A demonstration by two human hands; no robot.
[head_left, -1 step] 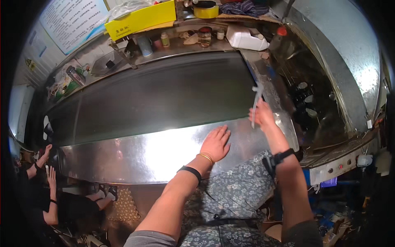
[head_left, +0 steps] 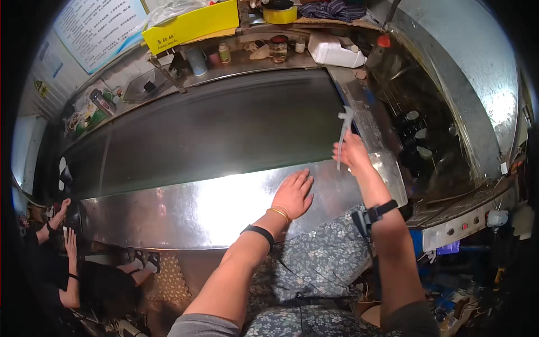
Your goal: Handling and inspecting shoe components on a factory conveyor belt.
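My left hand (head_left: 293, 194) lies flat on the shiny metal ledge (head_left: 185, 210), fingers stretched out, with nothing in it. Farther right, my right hand (head_left: 353, 153) grips a long, translucent whitish plastic piece (head_left: 344, 126) with a hooked, branching top end. I cannot tell its exact kind. The piece stands nearly upright in view, over the right end of the dark conveyor belt (head_left: 224, 123). My fingers partly cover its lower half. The belt's surface looks streaked.
A shelf behind the belt bears a yellow box (head_left: 191, 25), a jar (head_left: 278, 49) and a white jug (head_left: 336, 51). At right is a dark tank-like recess (head_left: 432, 135) with a control panel (head_left: 463, 229). A co-worker's hands (head_left: 70, 241) are at far left.
My right hand has shifted slightly up and left, carrying the plastic piece with it. My left hand has hardly moved.
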